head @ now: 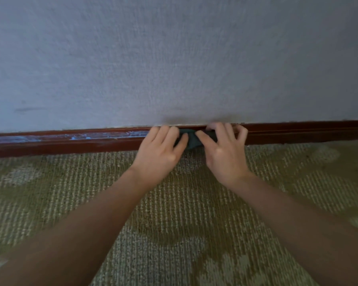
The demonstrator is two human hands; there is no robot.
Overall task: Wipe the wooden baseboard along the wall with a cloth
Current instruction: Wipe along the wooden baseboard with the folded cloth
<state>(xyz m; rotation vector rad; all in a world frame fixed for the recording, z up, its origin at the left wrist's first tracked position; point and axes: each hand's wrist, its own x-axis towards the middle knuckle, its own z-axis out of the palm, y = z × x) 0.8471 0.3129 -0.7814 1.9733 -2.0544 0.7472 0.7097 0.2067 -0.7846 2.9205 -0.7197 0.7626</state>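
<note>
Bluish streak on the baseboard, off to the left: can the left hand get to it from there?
Probably yes. The left hand holds the dark green cloth against the baseboard, and the bluish streak begins right beside its fingers, with nothing lying in between.

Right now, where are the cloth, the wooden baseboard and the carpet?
cloth (191, 140): head view, its dark green middle fold.
wooden baseboard (298, 134): head view, bare front face, right stretch.
carpet (184, 223): head view, woven patch near the middle.
</note>
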